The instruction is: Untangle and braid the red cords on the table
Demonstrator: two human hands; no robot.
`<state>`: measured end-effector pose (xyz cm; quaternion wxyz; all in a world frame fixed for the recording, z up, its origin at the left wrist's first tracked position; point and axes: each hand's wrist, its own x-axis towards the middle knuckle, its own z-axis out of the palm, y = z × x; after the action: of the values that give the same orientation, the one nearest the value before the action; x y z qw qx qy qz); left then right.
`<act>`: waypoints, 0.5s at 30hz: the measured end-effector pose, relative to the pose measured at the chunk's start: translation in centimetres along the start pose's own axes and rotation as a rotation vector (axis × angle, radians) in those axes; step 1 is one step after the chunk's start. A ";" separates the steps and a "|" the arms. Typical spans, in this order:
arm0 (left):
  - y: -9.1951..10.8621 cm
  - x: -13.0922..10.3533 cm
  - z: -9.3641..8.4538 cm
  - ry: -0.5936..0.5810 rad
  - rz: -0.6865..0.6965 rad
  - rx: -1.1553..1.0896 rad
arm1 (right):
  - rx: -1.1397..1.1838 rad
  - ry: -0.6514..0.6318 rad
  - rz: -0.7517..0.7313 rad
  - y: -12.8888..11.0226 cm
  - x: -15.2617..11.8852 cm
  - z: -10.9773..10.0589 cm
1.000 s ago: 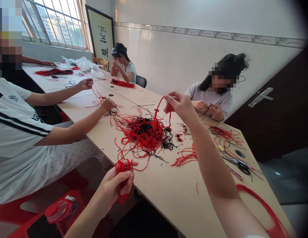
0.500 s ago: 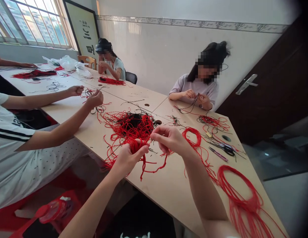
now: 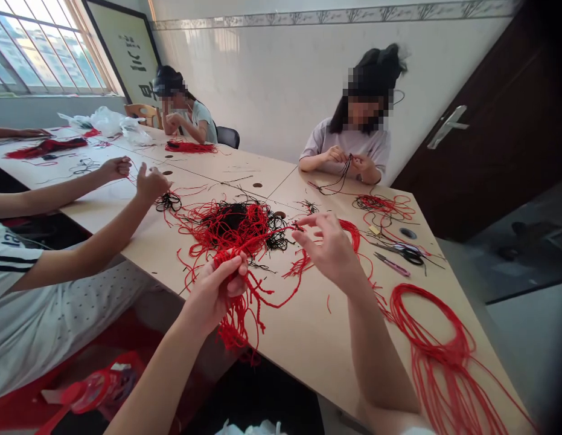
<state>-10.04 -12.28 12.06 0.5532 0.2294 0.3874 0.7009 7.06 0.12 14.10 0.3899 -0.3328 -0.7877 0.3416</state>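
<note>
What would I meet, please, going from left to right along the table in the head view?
White plastic bags, a small tangle of black cord, the camera wearer's left hand clutching red cords, the right hand, black-handled scissors.

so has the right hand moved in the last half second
Yes. Against the table hole beside the cord pile, the right hand has moved rightward in view: its fingertips were below that hole and are now right of it.
</note>
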 end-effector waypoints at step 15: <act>0.0 1.0 1.8 0.018 0.110 0.016 | 0.207 -0.433 0.004 -1.3 -0.8 1.6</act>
<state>-9.03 -10.81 13.02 0.5085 0.2487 0.3847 0.7291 5.72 -1.71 14.08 0.2430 -0.2116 -0.8130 0.4849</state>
